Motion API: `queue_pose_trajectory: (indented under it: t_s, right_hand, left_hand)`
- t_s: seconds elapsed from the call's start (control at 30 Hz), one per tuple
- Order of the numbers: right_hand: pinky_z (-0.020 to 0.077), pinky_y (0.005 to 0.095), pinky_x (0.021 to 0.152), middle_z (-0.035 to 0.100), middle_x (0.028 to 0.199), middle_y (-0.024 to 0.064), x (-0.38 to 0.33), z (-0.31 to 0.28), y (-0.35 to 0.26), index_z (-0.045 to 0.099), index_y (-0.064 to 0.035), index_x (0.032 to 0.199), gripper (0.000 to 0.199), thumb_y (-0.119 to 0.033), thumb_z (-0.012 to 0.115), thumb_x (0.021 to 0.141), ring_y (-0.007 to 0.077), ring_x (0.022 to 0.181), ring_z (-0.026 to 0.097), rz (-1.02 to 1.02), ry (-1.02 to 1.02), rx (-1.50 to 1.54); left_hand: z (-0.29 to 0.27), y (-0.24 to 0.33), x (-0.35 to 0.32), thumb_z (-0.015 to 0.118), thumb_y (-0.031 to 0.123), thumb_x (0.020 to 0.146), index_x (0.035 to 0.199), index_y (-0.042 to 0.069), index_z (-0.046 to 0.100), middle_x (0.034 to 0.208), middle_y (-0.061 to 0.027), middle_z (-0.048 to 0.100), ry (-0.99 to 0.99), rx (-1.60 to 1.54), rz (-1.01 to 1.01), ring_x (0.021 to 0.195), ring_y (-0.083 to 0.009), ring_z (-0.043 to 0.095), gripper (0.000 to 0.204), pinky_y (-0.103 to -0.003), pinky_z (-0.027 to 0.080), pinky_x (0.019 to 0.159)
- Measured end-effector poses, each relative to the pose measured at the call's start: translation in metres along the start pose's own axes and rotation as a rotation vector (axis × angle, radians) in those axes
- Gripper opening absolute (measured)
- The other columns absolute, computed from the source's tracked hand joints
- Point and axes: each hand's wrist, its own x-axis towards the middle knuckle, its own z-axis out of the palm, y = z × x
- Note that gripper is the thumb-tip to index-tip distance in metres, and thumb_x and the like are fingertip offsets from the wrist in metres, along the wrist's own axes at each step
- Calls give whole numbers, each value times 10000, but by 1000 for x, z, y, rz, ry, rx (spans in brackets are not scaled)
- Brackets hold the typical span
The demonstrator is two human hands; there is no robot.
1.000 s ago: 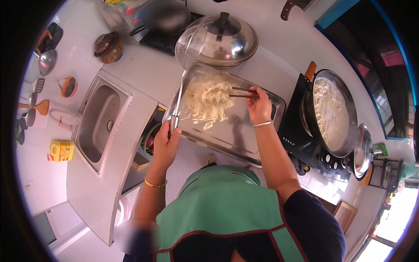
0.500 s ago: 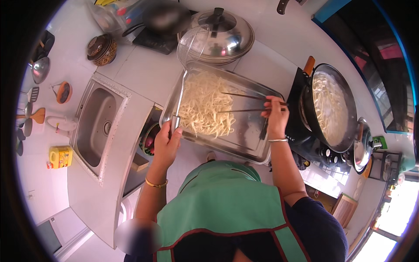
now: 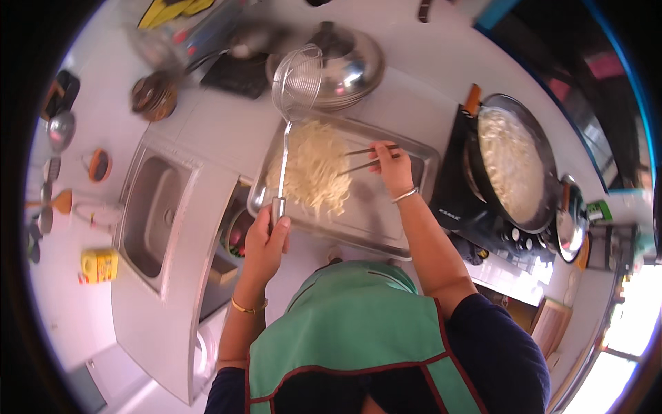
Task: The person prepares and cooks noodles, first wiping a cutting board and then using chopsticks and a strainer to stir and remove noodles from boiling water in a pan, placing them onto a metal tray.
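My left hand (image 3: 267, 243) is closed around the handle of a long wire skimmer (image 3: 284, 162). Its mesh bowl (image 3: 298, 77) is raised past the far edge of a metal tray (image 3: 376, 238), overlapping a lidded steel pan in view. Pale flat noodles (image 3: 310, 165) lie heaped in the left half of the tray. In my right hand (image 3: 393, 169) is a pair of dark chopsticks (image 3: 362, 159), spread apart, their tips at the right side of the noodle heap. Whether the tips grip any noodles cannot be made out.
At right, a black wok (image 3: 548, 148) of noodles in cloudy liquid (image 3: 510, 162) sits on a stove (image 3: 448, 200). Behind the tray stands the domed steel pan (image 3: 362, 65). A sink (image 3: 155, 200) is at left, with a brown patterned pot (image 3: 155, 96) beyond it.
My right hand has moved left with the chopsticks, bringing their tips against the noodle heap. The skimmer stays in my left hand. The whole view has shifted slightly.
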Motion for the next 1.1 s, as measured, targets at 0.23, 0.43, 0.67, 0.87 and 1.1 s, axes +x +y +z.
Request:
queue_pose_trajectory:
  t_s: [0.23,0.43,0.67,0.87,1.1]
  right_hand:
    - [471,223,533,619,801,51,-140,-150,-186,638,43,838,239,-126,495,926,103,584,557,-474,295,27]
    - [460,202,588,638,779,43,-165,-261,-182,647,39,908,171,-92,538,901,77,654,562,-546,559,-265]
    - [496,344,638,651,886,126,-95,-279,-141,670,-62,926,140,-157,610,843,293,729,634,-563,116,-645]
    - [487,372,669,636,887,117,-77,-327,-143,664,-68,904,146,-179,588,849,304,740,615,-606,197,-794]
    - [486,299,577,669,868,102,-89,-406,-164,649,9,801,165,-134,583,852,272,652,631,-740,463,-658]
  left_hand:
    - [81,71,24,494,116,915,1254,-17,449,701,0,489,-320,-208,71,504,-48,444,366,-196,367,465]
    - [181,128,48,503,27,851,1380,85,365,909,-90,579,-446,340,594,628,-112,502,549,-231,415,601]
    - [262,136,81,501,49,819,1360,88,327,1001,-250,574,-403,791,696,846,-414,585,570,-476,477,729]
    - [293,147,74,506,70,822,1354,66,325,945,-260,576,-403,992,582,819,-415,591,562,-481,477,705]
    - [304,143,64,454,95,860,1395,79,272,911,-208,602,-516,810,220,594,-269,621,565,-370,501,561]
